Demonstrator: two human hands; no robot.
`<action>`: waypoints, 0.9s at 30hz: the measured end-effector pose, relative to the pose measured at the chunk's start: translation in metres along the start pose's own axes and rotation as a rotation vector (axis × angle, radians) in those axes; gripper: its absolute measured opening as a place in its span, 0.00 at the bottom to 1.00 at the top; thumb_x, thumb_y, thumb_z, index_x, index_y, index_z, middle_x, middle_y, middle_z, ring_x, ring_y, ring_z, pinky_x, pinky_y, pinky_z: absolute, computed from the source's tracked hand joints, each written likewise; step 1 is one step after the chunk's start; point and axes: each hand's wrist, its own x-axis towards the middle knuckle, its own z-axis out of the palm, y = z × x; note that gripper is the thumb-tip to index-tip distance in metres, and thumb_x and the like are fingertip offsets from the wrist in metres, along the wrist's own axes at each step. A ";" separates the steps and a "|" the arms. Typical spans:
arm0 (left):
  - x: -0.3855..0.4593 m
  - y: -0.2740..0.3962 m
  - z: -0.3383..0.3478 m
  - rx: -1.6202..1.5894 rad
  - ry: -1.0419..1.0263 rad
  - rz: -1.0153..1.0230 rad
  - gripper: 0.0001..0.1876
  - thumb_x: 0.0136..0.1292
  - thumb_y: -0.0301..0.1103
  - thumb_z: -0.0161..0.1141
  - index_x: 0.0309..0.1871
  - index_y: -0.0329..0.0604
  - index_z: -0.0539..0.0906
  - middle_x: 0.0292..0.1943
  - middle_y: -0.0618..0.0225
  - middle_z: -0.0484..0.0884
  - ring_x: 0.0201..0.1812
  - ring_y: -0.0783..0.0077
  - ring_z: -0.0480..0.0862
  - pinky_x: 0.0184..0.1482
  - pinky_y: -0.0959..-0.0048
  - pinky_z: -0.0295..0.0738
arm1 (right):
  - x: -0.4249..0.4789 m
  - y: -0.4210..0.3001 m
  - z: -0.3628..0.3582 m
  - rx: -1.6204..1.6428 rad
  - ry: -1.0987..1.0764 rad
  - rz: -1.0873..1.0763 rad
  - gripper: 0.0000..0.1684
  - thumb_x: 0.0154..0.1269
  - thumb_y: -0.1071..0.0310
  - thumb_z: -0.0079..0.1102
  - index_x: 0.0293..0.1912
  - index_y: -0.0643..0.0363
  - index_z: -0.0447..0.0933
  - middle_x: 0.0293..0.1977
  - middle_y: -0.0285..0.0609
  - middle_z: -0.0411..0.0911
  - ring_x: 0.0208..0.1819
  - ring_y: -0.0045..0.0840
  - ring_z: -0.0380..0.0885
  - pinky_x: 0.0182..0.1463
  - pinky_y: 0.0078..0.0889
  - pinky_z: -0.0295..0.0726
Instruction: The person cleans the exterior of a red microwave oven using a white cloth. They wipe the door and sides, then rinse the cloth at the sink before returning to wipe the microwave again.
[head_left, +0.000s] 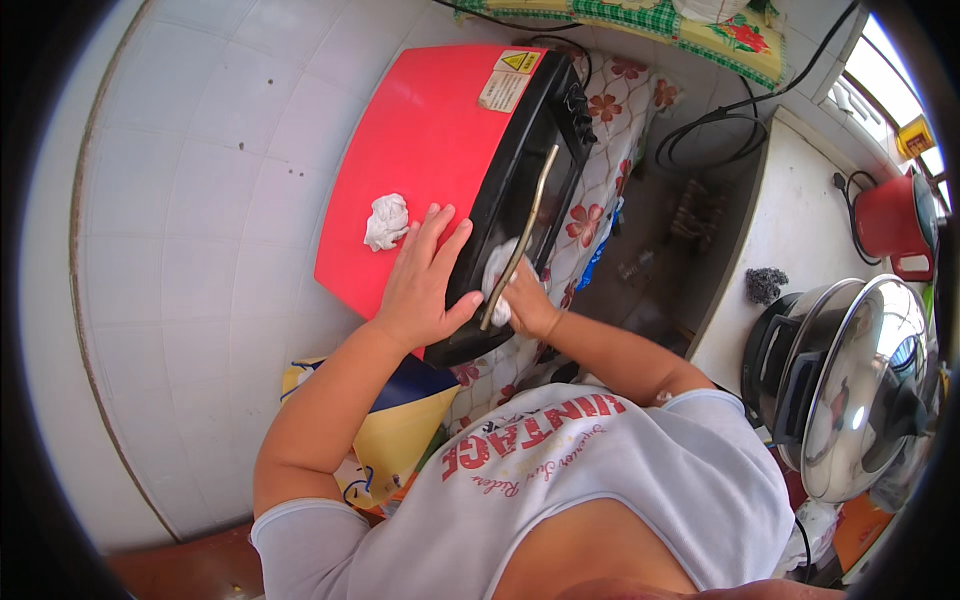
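Note:
My left hand (424, 289) rests palm down, fingers spread, on the red top of a countertop oven (420, 127), near its front edge. A crumpled white tissue or cloth (387, 222) lies on the red top just beyond those fingers. My right hand (532, 300) presses another crumpled white cloth or wipe (501, 270) against the oven's black front, behind the metal door handle (534, 217). The handle and the hand hide part of that cloth. Black control knobs (579, 105) sit at the far end of the front.
The oven stands on a floral cover (585, 225) against a tiled wall (202, 195). A yellow and blue box (397, 435) is below it. On a white counter (795, 202) at right are a lidded pan (862, 390), a dark scouring pad (765, 285) and a red pot (892, 217). Black cables (720, 112) hang nearby.

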 end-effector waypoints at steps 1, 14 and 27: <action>0.010 -0.001 -0.004 0.060 -0.014 0.017 0.38 0.58 0.43 0.59 0.71 0.41 0.63 0.72 0.51 0.59 0.74 0.46 0.55 0.72 0.46 0.49 | 0.000 -0.022 -0.017 -0.256 -0.174 -0.133 0.27 0.61 0.78 0.49 0.60 0.55 0.71 0.66 0.60 0.59 0.68 0.55 0.59 0.72 0.52 0.56; 0.148 -0.036 0.026 0.032 -0.022 0.233 0.30 0.67 0.38 0.46 0.73 0.52 0.63 0.76 0.64 0.55 0.76 0.50 0.51 0.74 0.49 0.41 | 0.063 -0.044 -0.053 -0.280 0.172 -0.186 0.31 0.58 0.73 0.50 0.63 0.55 0.71 0.62 0.54 0.66 0.68 0.59 0.55 0.73 0.56 0.51; 0.145 -0.040 0.028 -0.042 -0.018 0.211 0.28 0.72 0.47 0.38 0.73 0.48 0.64 0.75 0.63 0.57 0.77 0.52 0.50 0.75 0.53 0.39 | 0.061 -0.067 -0.033 -0.223 0.189 -0.066 0.39 0.56 0.75 0.46 0.69 0.68 0.57 0.70 0.65 0.46 0.74 0.65 0.38 0.75 0.57 0.38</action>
